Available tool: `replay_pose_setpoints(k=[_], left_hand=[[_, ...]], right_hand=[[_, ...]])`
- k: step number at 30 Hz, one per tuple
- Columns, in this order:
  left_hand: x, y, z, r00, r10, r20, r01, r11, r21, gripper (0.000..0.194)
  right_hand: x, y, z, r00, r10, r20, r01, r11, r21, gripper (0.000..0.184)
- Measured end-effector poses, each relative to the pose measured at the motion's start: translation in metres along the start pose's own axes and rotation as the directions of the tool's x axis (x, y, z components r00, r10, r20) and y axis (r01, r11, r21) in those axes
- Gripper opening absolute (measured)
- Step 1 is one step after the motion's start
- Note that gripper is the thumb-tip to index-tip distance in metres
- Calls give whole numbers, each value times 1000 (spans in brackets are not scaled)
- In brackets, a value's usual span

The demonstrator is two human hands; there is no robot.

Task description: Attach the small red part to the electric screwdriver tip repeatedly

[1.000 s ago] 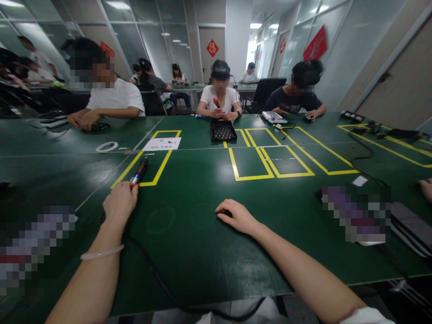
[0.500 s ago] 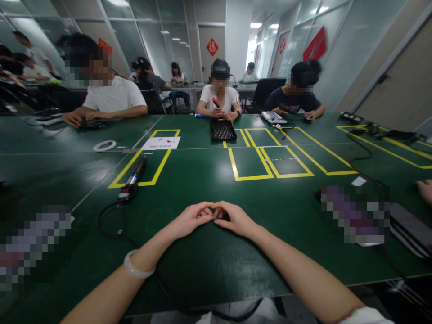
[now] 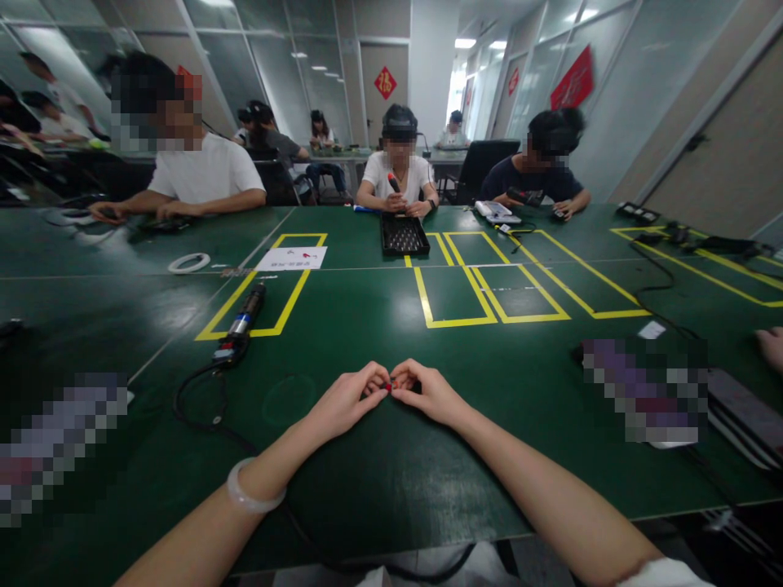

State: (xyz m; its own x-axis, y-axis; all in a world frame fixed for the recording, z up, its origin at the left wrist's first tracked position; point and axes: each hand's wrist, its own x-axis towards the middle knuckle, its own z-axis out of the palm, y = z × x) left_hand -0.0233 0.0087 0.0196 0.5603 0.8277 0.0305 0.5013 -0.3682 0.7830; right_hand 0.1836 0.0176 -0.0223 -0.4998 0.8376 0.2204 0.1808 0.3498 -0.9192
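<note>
Between the fingertips of both hands is a tiny red and orange part (image 3: 389, 387), too small for me to tell its kind. My left hand (image 3: 351, 397), with a pale bangle (image 3: 252, 487) on its wrist, is closed in a pinch on the part's left side. From the right, my right hand (image 3: 429, 394) pinches it with thumb and index finger. The fingertips of the two hands nearly meet, just above the green table (image 3: 391, 481). Much of the part is hidden by the fingers.
An electric screwdriver (image 3: 243, 319) with a black cable lies to the left, by a paper sheet (image 3: 294, 258). Yellow tape (image 3: 460, 324) marks boxes on the table. Blurred-out devices (image 3: 642, 391) lie at both sides. A person opposite works over a black tray (image 3: 404, 236).
Both hands have risen slightly and turned the small part, so more red shows between the fingertips. The seated person at the far left has moved a hand farther left.
</note>
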Motion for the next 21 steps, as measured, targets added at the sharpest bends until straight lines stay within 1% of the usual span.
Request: replay_pose_setpoints(k=[2, 4, 7, 9, 11, 14, 16, 19, 21], left_hand=[[0, 0, 1, 1000, -6, 7, 6, 1000, -4, 20], [0, 0, 1, 1000, -13, 14, 13, 1000, 10, 22], [1, 0, 3, 1000, 7, 21, -8, 996, 84, 25], [1, -1, 3, 999, 28, 15, -30, 988, 152, 23], [2, -2, 2, 999, 32, 7, -33, 979, 203, 22], [1, -3, 2, 1000, 22, -4, -20, 977, 210, 23], [1, -3, 2, 1000, 23, 2, -23, 982, 187, 24], [2, -7, -5, 1000, 13, -10, -10, 982, 187, 27], [4, -16, -19, 995, -7, -96, 32, 964, 265, 30]], right_hand=[[1, 1, 0, 1000, -2, 6, 2, 1000, 27, 18], [1, 2, -1, 1000, 25, 6, -26, 998, 53, 16], [2, 4, -2, 996, 84, 16, -85, 988, 129, 19], [2, 4, -3, 995, 99, 27, -102, 980, 173, 22], [2, 3, -2, 996, 91, 21, -93, 978, 185, 23], [1, 2, -1, 999, 50, 0, -50, 987, 155, 27], [1, 1, 0, 999, 36, 0, -36, 992, 122, 22], [1, 1, 0, 998, 61, 0, -60, 994, 95, 18], [1, 1, 0, 997, 82, -2, -81, 993, 89, 19]])
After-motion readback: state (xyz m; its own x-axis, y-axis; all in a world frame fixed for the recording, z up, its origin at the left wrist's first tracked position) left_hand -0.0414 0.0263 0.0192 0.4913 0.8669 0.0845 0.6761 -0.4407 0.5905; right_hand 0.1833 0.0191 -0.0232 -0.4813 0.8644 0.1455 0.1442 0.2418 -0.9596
